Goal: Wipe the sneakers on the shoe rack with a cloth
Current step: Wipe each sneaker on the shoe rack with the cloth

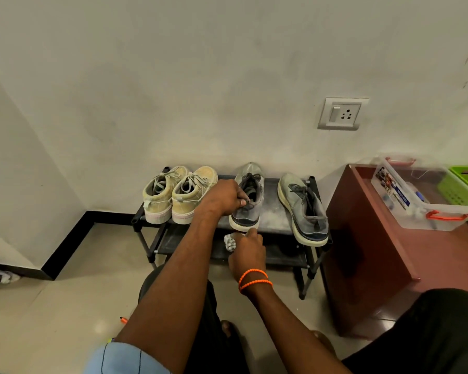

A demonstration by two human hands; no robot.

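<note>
Steadying comes first here, so start from the shoe rack (276, 214): a low black frame against the wall, its top shelf carrying two pairs. The tan pair (173, 195) sits at the left end, heels toward the person. The grey pair takes the right half, with the right grey sneaker (304, 209) lying apart from its mate, near the rack's right post beside the brown table (368, 238).

The left grey sneaker (247, 203) is the one in hand, its heel at the shelf's front edge. The left hand (224, 197) has its grip closed on the shoe's collar, fingers curled over the opening by the laces. Judging from this, it would pay to keep that hold firm and press the shoe down onto the shelf so it cannot slide back toward the wall when rubbed.

The right hand (247, 251), with orange bands at the wrist, has its grip closed around the cloth (229, 242), a small pale wad showing at the hand's left side, just below the heel's white sole. The forefinger reaches up to the sole edge. The wipe should probably begin along that heel rim, with the cloth spread wider than it is now, since a tight wad cleans little.
</note>
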